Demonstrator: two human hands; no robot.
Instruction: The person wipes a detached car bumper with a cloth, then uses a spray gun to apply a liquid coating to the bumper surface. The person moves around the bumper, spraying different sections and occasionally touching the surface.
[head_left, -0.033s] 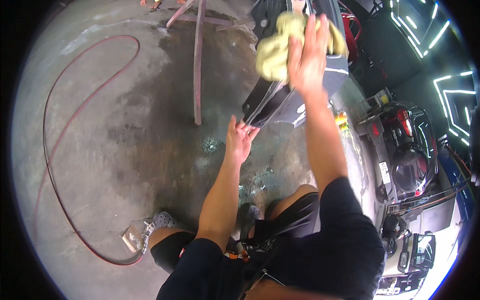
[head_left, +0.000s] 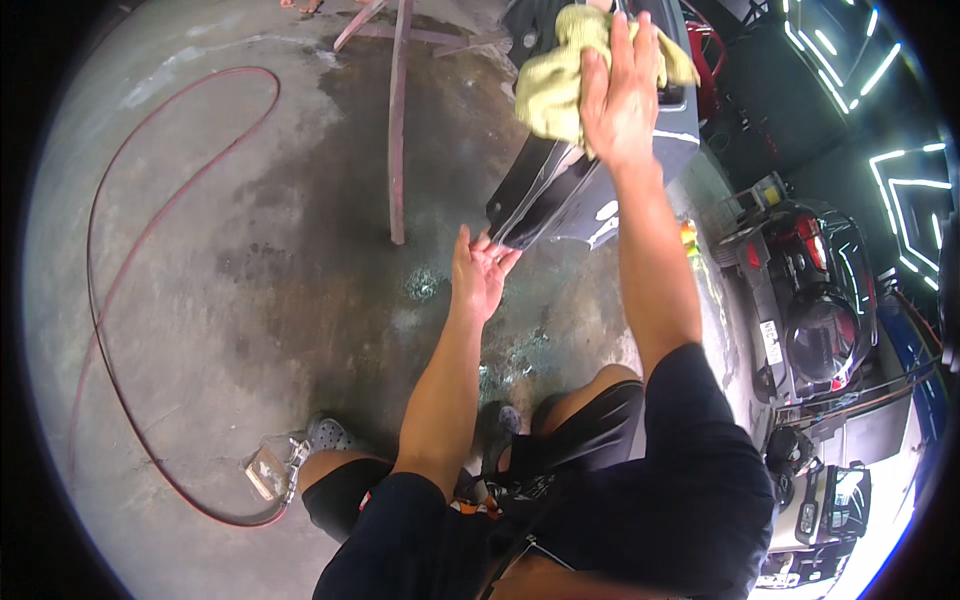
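A glossy dark grey car bumper (head_left: 570,205) stands at a tilt ahead of me, its upper part running out at the top of the view. My right hand (head_left: 622,105) holds a bunched yellow cloth (head_left: 552,95) against its face, fingers stretched along the cloth and arm extended. The cloth hides the surface beneath. At the bumper's lower left corner, my left hand (head_left: 482,280) has its fingers around the edge, palm turned up; some fingertips are hidden behind it.
A wooden stand (head_left: 397,150) rises left of the bumper. A red hose (head_left: 150,225) loops over the stained concrete floor, ending by a small block (head_left: 266,472) near my left foot. Parked cars, including a black one (head_left: 815,300), line the right side.
My right hand and the yellow cloth have shifted slightly upward over the bumper. My left hand keeps its place at the lower corner.
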